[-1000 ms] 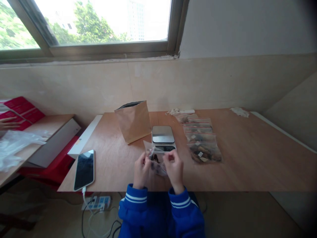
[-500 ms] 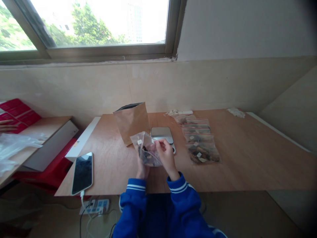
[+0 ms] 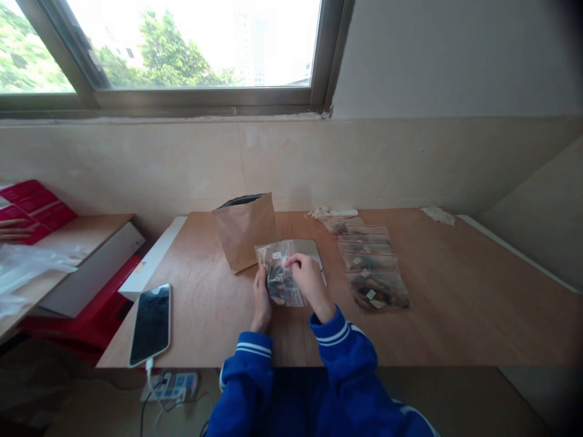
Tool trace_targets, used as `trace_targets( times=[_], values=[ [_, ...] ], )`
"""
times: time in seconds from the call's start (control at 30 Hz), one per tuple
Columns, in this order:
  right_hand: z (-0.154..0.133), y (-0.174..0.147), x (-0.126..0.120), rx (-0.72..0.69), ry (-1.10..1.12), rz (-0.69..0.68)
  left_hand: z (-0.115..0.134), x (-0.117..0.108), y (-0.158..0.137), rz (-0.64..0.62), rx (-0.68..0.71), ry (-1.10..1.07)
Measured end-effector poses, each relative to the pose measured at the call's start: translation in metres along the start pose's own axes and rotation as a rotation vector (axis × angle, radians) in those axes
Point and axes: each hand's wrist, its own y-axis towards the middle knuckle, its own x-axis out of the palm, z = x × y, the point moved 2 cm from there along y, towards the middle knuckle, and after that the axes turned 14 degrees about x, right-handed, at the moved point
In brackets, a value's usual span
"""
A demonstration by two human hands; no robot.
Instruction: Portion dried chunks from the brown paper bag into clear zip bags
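Observation:
A clear zip bag (image 3: 281,285) with dark pieces and a small white label in it is held up over the table. My left hand (image 3: 261,301) grips its left side from below. The fingers of my right hand (image 3: 310,278) are pinched together at the front of the bag, near its label. Behind the bag lies a kitchen scale (image 3: 310,249), partly hidden by the bag and my right hand. An open brown paper pouch (image 3: 246,230) stands upright just to the left of the scale.
Several filled zip bags (image 3: 378,291) overlap in a row right of the scale. A phone (image 3: 151,325) on a charging cable lies at the table's left edge, above a power strip (image 3: 175,386). Another person's hand (image 3: 13,229) rests by a red box (image 3: 43,206) at far left.
The bag has turned from a slant to nearly upright and shifted slightly right. My right hand has moved with it, across its front. The whole view has shifted slightly.

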Motion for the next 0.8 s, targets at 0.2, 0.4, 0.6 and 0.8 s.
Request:
trace_targets(
  times=[0.2, 0.4, 0.6, 0.8],
  values=[
    [0.023, 0.017, 0.012, 0.085, 0.162, -0.173, -0.003, -0.003, 0.0, 0.041, -0.031, -0.002],
    [0.017, 0.013, 0.019, -0.042, 0.12, -0.433, -0.001, -0.001, -0.001, 0.027, -0.034, -0.034],
    [0.003, 0.021, 0.028, -0.183, -0.033, -0.396, -0.002, -0.007, 0.003, 0.039, 0.003, -0.028],
    [-0.019, 0.019, 0.039, -0.282, -0.172, -0.353, -0.004, -0.009, 0.006, 0.087, 0.024, -0.066]
  ],
)
